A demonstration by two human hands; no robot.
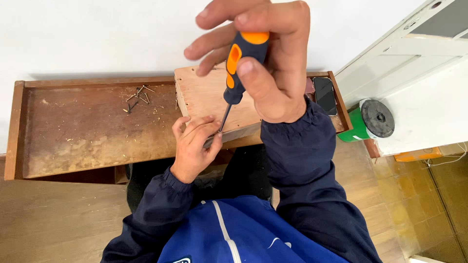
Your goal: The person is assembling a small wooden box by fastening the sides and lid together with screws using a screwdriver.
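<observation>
The right hand [265,58], high in the upper middle of the frame, is wrapped around the dark blue and orange plastic handle of a screwdriver [239,68], thumb pressed along its front. The tool's long axis runs steeply down and slightly toward the lower left, its thin metal shaft ending at a tip just above centre frame. That tip meets the near edge of a pale, flat wooden block [209,95], right where the left hand [192,146] sits below it, fingers curled and pinched close around the tip; whether they hold a screw there cannot be told. So the left hand is nearer the working point and the right is above it.

The block rests on a worn brown wooden tray-like table [87,131]. A scatter of small dark screws [139,95] lies to the upper left, and a black phone [325,95] to the right.
</observation>
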